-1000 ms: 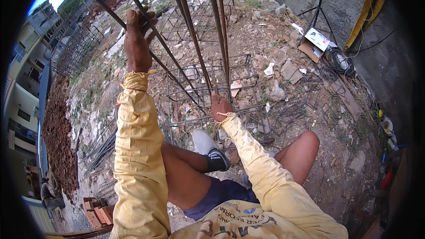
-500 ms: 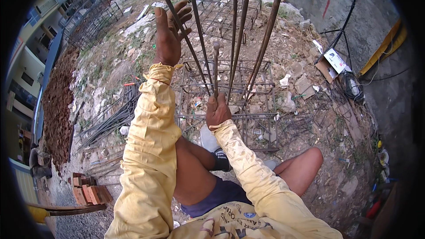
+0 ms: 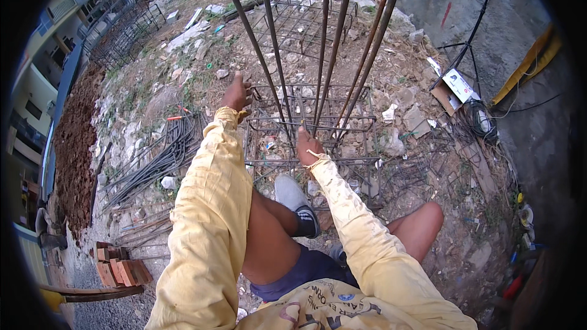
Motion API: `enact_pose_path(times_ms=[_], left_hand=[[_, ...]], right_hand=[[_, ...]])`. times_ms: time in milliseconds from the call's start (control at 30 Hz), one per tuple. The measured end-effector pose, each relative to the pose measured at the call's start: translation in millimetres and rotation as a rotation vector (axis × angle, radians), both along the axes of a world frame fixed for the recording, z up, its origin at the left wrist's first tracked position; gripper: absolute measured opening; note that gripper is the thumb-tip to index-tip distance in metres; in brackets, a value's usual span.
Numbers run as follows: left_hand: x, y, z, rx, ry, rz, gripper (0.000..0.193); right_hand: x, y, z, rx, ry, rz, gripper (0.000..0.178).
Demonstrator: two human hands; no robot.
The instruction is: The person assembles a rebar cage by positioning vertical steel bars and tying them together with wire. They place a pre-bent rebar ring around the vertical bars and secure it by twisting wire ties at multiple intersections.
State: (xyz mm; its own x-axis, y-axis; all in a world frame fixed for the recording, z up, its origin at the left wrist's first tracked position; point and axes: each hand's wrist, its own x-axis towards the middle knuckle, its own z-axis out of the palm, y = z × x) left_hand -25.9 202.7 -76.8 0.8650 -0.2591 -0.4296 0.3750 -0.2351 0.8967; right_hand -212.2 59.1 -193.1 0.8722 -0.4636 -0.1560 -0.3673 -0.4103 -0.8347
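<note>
Several tall rusty steel bars [image 3: 335, 43] rise from a low rebar cage [image 3: 361, 160] on the ground in front of me. My right hand [image 3: 309, 146] is closed low among the bars, round a slim metal rod-like tool; only a short end of it shows above the fist. To the left, my left hand [image 3: 237, 93] hovers near the cage's far left corner, with thumb up and fingers loosely apart. Nothing shows in it, and it appears apart from the nearest bar. My shoe [image 3: 288, 192] rests at the near side of the cage.
Another rebar cage [image 3: 287, 15] lies farther off. Cut bars [image 3: 159, 162] are heaped at left, with red bricks [image 3: 125, 272] nearer. On the right, a white box [image 3: 460, 85] and black cable coil [image 3: 483, 119] lie by a grey wall [image 3: 422, 0]. Rubble covers the ground.
My left hand has dropped from high beside the left upright bar toward the cage. My right hand has shifted slightly right, and its tool, which stood up long before, now shows only briefly.
</note>
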Motion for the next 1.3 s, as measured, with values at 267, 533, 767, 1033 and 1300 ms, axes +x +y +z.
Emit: enact_pose_path(times_ms=[267,533,767,1033,1300], left_hand=[[2,-4,-17,0.105,-0.067,-0.102,0.074],[9,29,-37,0.260,-0.113,-0.134,0.077],[12,28,-40,0.243,-0.132,-0.144,0.073],[-6,8,-34,0.185,0.089,-0.270,0.080],[-18,-20,-36,0.082,0.341,-0.364,0.106]], right_hand=[[-5,1,-8,0.268,0.153,-0.006,0.066],[-25,50,50,-0.093,-0.171,-0.098,0.047],[-45,29,34,0.060,-0.387,0.029,0.042],[-115,18,32,0.036,-0.673,-0.029,0.052],[-55,-10,12,-0.019,-0.115,-0.153,0.056]])
